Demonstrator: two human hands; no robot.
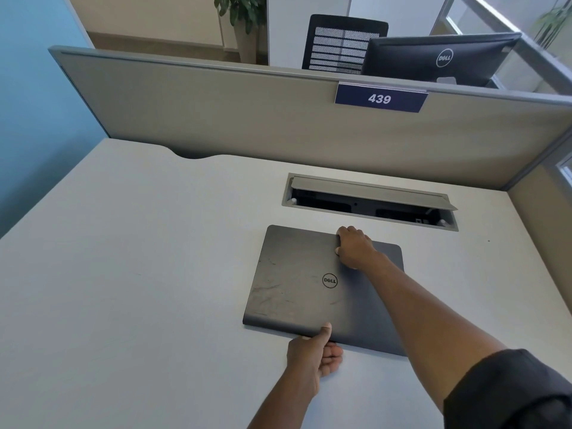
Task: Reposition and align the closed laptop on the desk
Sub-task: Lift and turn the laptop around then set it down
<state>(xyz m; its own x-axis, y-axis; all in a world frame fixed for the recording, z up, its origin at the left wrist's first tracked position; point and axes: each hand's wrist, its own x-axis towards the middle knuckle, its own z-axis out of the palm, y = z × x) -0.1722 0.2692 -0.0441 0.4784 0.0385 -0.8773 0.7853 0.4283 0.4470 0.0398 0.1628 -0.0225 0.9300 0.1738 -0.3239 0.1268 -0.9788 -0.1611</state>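
A closed dark grey laptop with a round logo lies flat on the white desk, slightly right of centre and turned a little clockwise. My left hand grips its near edge, thumb on the lid and fingers curled under. My right hand reaches across the lid and holds the far edge, fingers hooked over it. My right forearm covers part of the lid's right side.
An open cable hatch with a raised grey flap is set in the desk just behind the laptop. A beige partition with a blue "439" plate closes the back; another partition stands at the right. The desk's left half is bare surface.
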